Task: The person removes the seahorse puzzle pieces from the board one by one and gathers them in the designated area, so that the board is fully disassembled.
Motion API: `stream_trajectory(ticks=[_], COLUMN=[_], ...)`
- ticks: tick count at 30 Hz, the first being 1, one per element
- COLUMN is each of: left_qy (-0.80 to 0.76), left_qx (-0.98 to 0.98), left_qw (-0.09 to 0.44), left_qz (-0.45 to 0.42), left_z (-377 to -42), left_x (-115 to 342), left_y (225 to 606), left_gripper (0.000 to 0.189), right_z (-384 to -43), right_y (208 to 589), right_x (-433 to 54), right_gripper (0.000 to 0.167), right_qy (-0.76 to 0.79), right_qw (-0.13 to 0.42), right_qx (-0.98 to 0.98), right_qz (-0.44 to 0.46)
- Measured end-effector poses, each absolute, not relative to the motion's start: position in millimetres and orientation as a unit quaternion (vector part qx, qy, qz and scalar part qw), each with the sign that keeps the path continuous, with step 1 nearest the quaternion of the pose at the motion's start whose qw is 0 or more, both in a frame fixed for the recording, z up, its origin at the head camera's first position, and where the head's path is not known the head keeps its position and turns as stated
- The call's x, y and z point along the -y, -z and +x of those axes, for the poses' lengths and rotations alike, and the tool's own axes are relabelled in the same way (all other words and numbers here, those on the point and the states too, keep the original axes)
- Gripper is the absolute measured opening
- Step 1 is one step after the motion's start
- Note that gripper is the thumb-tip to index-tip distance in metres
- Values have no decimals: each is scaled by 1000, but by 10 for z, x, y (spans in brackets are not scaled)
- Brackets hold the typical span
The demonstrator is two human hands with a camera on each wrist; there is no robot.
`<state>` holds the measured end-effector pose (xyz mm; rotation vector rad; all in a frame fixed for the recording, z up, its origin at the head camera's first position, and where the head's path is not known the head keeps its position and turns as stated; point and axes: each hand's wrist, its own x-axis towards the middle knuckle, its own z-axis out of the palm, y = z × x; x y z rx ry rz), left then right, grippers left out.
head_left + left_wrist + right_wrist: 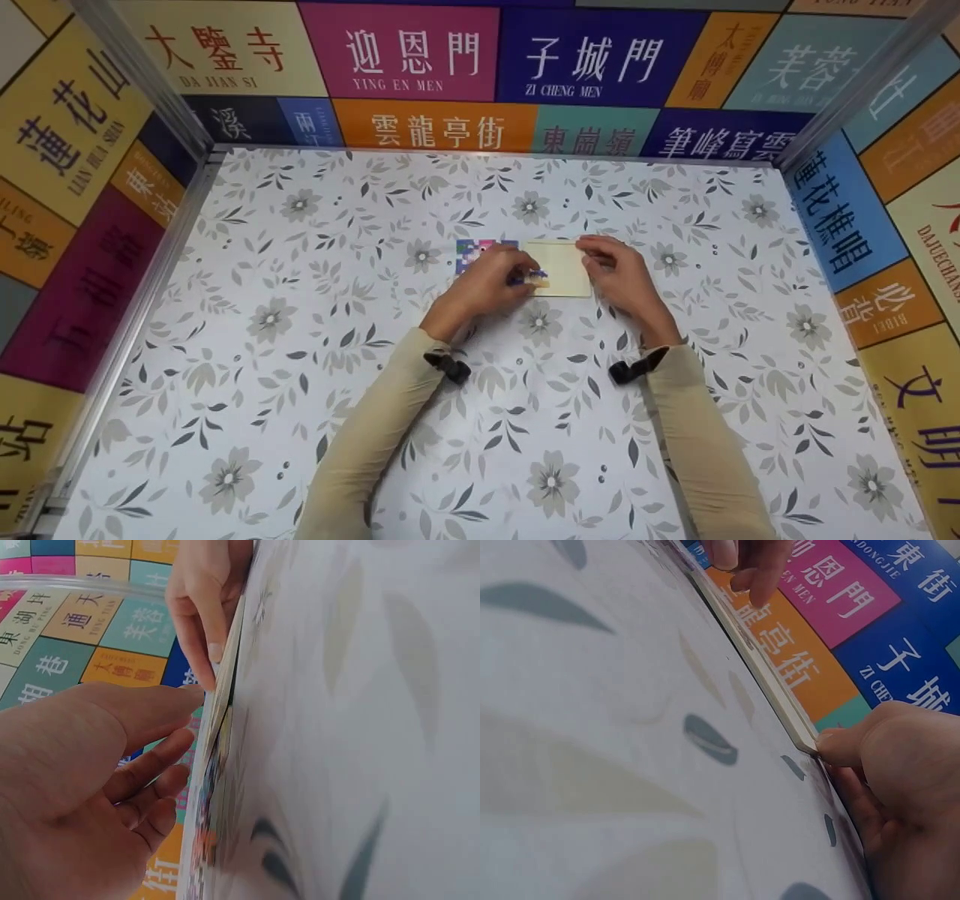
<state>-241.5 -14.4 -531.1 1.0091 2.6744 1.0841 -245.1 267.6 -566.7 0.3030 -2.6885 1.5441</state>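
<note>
A shallow cream puzzle tray (pixel 568 271) lies on the patterned table. A small blue and yellow patch of jigsaw pieces (pixel 538 278) shows at its near left part. My left hand (pixel 496 281) reaches over the tray's left side, thumb and index finger apart around this patch. In the left wrist view, bent fingers (pixel 171 781) hover beside the tray's edge with nothing seen between them. My right hand (pixel 616 271) holds the tray's right end, index finger at the far corner. The right wrist view shows its thumb (pixel 838 747) against the tray's corner.
Left of the tray lies a colourful patterned picture (pixel 469 251), partly hidden by my left hand. Upright panels (pixel 420 52) with large lettering border the table's back and sides. Dark wrist straps (pixel 450 367) sit at both cuffs.
</note>
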Motion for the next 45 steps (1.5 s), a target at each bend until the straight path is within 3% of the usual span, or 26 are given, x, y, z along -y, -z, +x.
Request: stream_trajectory(ticks=[14,22,45], left_qy=[-324,-333,-292], left_qx=[-898,-894,-900], left_qw=[29,20,30], left_qz=[297,298,323], left_z=[-2353,-2348,-2324], left_x=[-80,-101,-80], left_y=[5357,5377,5355], left_gripper=[32,27,33], right_z=[-2261,-2456,-2459], right_y=[5320,5665,5664], right_x=[-2530,-2687,-2699], right_gripper=[34,33,34], right_qy=[-504,-496,-497], right_qw=[1,2,2], right_qx=[858,863,861], right_qz=[98,97,105])
